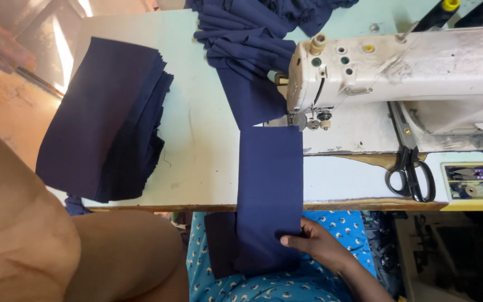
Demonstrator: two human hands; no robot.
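Pale work table (pixel 202 168) spans the frame. White sewing machine (pixel 398 72) sits on its right half, head over the needle area. Stack of dark blue fabric pieces (pixel 104 120) lies on the left part of the table, overhanging the near edge a little. Second heap of the same blue cloth (pixel 252 33) is piled behind the machine head at the far edge.

Long dark blue strip (pixel 269 190) runs from under the presser foot, across the table, over the near edge and down onto the lap, which is covered in blue patterned cloth.

Right hand (pixel 314 240) pinches the strip's lower right edge, fingers closed on the cloth below table level. Left arm fills the lower left corner, blurred; the left hand itself looks out of frame, so no read on its grip.

Black scissors (pixel 410 168) lie on the table right of the strip, well apart from it, beside the machine base. Small tray of bits (pixel 476 182) sits at far right.
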